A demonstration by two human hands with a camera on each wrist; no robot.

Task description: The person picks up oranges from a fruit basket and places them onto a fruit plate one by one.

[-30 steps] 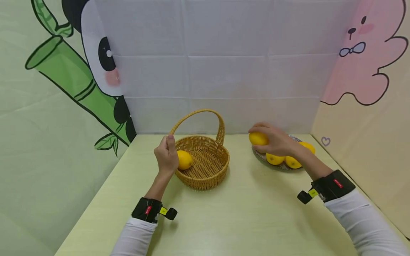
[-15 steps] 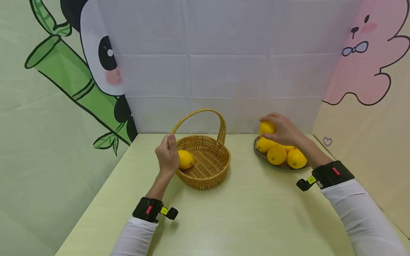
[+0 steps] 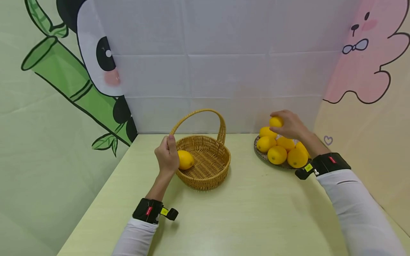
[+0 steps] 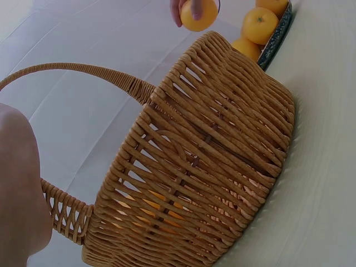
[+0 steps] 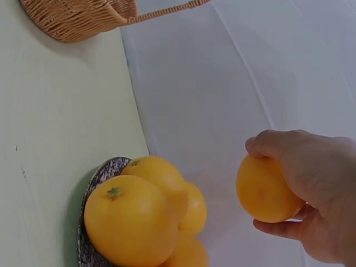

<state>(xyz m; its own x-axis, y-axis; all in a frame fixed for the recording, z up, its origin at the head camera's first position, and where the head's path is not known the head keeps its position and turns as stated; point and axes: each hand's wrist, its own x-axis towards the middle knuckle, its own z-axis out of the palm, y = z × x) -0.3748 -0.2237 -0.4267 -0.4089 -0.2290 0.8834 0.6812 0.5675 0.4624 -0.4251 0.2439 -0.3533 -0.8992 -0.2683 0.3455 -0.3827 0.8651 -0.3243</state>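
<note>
My left hand [image 3: 167,154] grips the left side of the handle [image 3: 221,129] of a round wicker basket [image 3: 205,183] on the table. One orange [image 3: 185,159] lies inside the basket at the left, partly hidden by that hand. To the right, my right hand [image 3: 289,124] holds another orange [image 5: 266,189] between thumb and fingers, raised above a dark patterned plate [image 3: 261,155]. Several oranges [image 3: 277,155] are heaped on the plate; one [image 5: 130,219] shows a green stem end. In the left wrist view the basket's woven side [image 4: 194,161] fills the middle.
A pale table [image 3: 230,217] carries the basket and the plate. A white cloth wall [image 3: 224,78] stands right behind them. Printed side walls flank the table, with a panda and bamboo [image 3: 61,67] on the left and a pink bear [image 3: 362,71] on the right.
My right hand has moved right and up with its orange, from the plate's left side to above its back, uncovering more of the heap. The left hand and basket stay put.
</note>
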